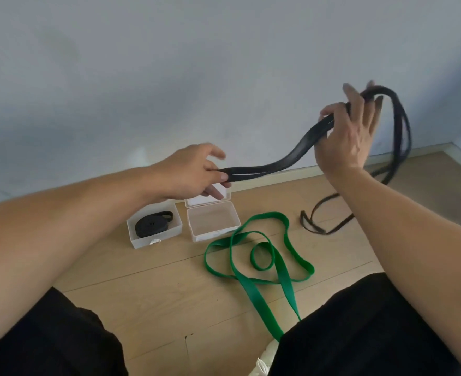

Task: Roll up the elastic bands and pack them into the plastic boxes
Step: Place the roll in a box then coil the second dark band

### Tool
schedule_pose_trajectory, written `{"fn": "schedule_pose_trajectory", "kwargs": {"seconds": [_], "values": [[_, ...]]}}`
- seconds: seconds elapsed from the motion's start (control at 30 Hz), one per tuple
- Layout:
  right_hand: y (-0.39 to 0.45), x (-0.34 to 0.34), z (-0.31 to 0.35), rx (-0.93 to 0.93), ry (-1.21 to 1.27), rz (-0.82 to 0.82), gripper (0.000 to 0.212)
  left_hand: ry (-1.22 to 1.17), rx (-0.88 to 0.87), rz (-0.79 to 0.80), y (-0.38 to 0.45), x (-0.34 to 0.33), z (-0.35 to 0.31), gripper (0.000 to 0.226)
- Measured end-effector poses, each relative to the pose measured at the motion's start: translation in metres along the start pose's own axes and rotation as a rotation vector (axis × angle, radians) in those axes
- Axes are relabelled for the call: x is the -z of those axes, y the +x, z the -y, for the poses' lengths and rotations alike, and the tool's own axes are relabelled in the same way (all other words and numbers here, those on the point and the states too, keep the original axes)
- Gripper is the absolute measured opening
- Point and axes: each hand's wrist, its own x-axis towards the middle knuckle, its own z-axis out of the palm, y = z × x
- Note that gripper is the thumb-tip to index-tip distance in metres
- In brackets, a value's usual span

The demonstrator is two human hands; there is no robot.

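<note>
A: Black band (286, 158)?
B: Long, flat, doubled. Held in the air, sagging between both hands, with loops hanging off to the right.
A: Others?
B: Green band (261, 270), unrolled, sprawled in loose loops on the floor. Brown band (318, 215), thin, loose on the floor, to its right.
A: Boxes?
B: Two clear plastic ones, side by side on the floor. Left box (156, 237) holds a rolled black band (152, 226). Right box (213, 221) open, lid tipped back.
</note>
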Motion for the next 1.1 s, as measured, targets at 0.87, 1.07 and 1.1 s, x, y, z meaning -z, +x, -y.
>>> {"fn": "schedule_pose_trajectory", "kwargs": {"seconds": [0.87, 1.07, 1.1], "values": [[-0.048, 0.039, 0.109, -0.110, 1.021, 1.145, 0.028, -0.032, 0.135, 0.147, -0.007, 0.010, 0.014, 0.041], [-0.059, 0.036, 0.130, 0.013, 0.805, 1.036, 0.042, -0.107, 0.198, 0.050, -0.007, 0.011, 0.015, 0.042], [-0.060, 0.035, 0.133, 0.015, 0.783, 1.000, 0.039, -0.095, 0.198, 0.015, -0.007, 0.011, 0.015, 0.043]]}}
